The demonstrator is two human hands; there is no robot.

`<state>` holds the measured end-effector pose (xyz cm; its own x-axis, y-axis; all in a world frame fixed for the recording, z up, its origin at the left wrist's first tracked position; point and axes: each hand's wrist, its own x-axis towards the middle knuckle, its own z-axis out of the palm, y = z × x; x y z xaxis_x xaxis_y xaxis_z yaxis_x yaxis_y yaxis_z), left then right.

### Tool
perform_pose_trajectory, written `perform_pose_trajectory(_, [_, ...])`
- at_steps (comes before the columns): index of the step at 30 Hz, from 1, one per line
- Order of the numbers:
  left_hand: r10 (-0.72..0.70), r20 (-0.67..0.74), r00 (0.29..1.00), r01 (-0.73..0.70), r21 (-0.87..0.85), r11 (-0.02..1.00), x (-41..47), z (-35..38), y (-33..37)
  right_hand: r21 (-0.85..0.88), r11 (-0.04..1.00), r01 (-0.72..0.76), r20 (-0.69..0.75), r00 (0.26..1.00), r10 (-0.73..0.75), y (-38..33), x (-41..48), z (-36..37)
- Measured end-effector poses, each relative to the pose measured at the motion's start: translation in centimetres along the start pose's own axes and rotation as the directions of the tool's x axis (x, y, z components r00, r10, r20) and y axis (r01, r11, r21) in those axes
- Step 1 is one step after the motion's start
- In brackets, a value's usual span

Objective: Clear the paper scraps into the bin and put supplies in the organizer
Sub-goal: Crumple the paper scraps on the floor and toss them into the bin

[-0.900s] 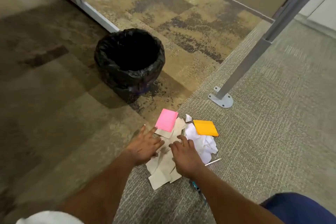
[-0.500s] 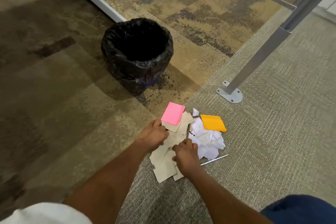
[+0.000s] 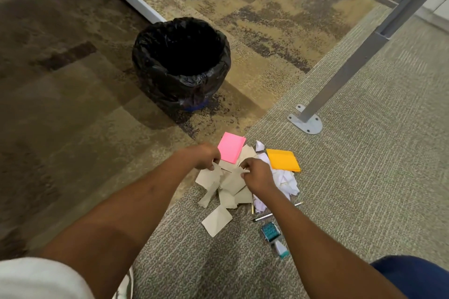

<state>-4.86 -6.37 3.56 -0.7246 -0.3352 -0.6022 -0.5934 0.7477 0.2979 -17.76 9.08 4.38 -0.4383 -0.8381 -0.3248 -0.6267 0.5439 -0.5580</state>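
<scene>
Both hands, left hand (image 3: 206,156) and right hand (image 3: 257,173), pinch brown paper scraps (image 3: 226,184) in closed fingers; gathering underway, next calls for carrying them to the bin (image 3: 181,60) at eleven o'clock.

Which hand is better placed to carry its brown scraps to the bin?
Left, probably. The left hand pinches brown scraps on the side nearer the bin; the right hand sits farther right.

The bin (image 3: 181,63) stands on the floor, behind the scraps (image 3: 220,185) and a bit to the left. Two note pads (image 3: 231,147) lie at the far side of the pile. Two pens (image 3: 263,217) and a stamp (image 3: 274,238) lie near its right side. A post (image 3: 340,75) stands to the right.
</scene>
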Motion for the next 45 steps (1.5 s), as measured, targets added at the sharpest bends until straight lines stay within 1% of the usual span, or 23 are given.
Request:
perform_pose_trajectory(2, [0.011,0.050,0.999,-0.013,0.023,1.000,-0.3,-0.7,0.2,-0.008,0.999,0.031,-0.046,0.998,-0.031,0.0,0.4,-0.9])
perform_pose_trajectory(4, [0.028,0.049,0.998,-0.030,0.030,0.999,-0.5,-1.6,0.3,-0.005,0.998,0.064,-0.086,0.994,-0.064,-0.1,0.9,-1.8])
perform_pose_trajectory(6, [0.041,0.054,0.998,-0.041,0.002,0.999,-0.6,-2.3,0.5,0.005,0.996,0.088,-0.099,0.991,-0.088,-0.4,1.3,-2.5])
perform_pose_trajectory(9, [0.055,0.137,0.989,-0.049,-0.040,0.998,-1.0,-2.0,1.1,-0.019,0.991,0.136,-0.021,0.990,-0.136,-0.9,1.4,-2.8])
perform_pose_trajectory(11, [0.071,0.188,0.980,-0.066,-0.032,0.997,-1.1,-0.7,1.7,-0.069,0.984,0.163,0.051,0.986,-0.160,-1.1,1.2,-2.4])
perform_pose_trajectory(13, [0.074,0.200,0.977,-0.075,-0.004,0.997,-1.3,1.2,2.2,-0.134,0.974,0.182,0.118,0.979,-0.166,-1.0,0.7,-1.5])
perform_pose_trajectory(15, [0.063,0.164,0.984,-0.073,0.060,0.995,-1.4,3.1,2.6,-0.178,0.962,0.208,0.169,0.969,-0.178,-0.9,0.2,-0.3])
perform_pose_trajectory(16, [0.053,0.124,0.991,-0.067,0.107,0.992,-1.5,3.9,2.7,-0.191,0.955,0.225,0.185,0.964,-0.190,-0.9,-0.1,0.4])
perform_pose_trajectory(18, [0.038,0.003,0.999,-0.038,0.192,0.981,-2.0,5.3,2.8,-0.229,0.940,0.253,0.194,0.958,-0.210,-1.0,-0.6,1.4])
perform_pose_trajectory(20, [0.046,-0.098,0.994,-0.022,0.234,0.972,-2.3,6.3,2.6,-0.287,0.920,0.265,0.188,0.958,-0.217,-1.1,-0.9,2.1])
perform_pose_trajectory(26, [0.090,-0.197,0.976,-0.047,0.214,0.976,-2.3,6.7,1.9,-0.440,0.858,0.264,0.145,0.964,-0.223,-0.9,-1.0,3.2])
perform_pose_trajectory(29, [0.098,-0.207,0.973,-0.055,0.204,0.977,-2.3,6.9,1.9,-0.487,0.853,0.187,0.085,0.982,-0.167,-1.2,-1.4,3.9])
perform_pose_trajectory(34, [0.065,-0.237,0.969,-0.050,0.066,0.997,-2.6,6.9,2.3,-0.445,0.891,0.094,0.076,0.995,-0.067,-1.8,-1.5,5.1])
perform_pose_trajectory(37, [0.033,-0.236,0.971,-0.026,0.033,0.999,-2.5,6.8,2.6,-0.310,0.951,-0.008,0.011,1.000,0.012,-2.3,-1.5,4.7])
perform_pose_trajectory(39, [0.032,-0.236,0.971,-0.026,0.029,0.999,-2.4,6.8,2.7,-0.228,0.973,-0.035,-0.018,0.999,0.031,-2.5,-1.4,4.4])
perform_pose_trajectory(43, [0.008,-0.231,0.973,-0.004,0.021,1.000,-2.0,6.8,2.5,-0.108,0.989,-0.103,0.005,0.995,0.104,-2.1,-1.0,3.6])
perform_pose_trajectory(45, [-0.019,-0.218,0.976,0.020,0.001,1.000,-1.8,6.6,2.3,-0.082,0.987,-0.139,0.033,0.989,0.142,-1.6,-0.7,2.9])
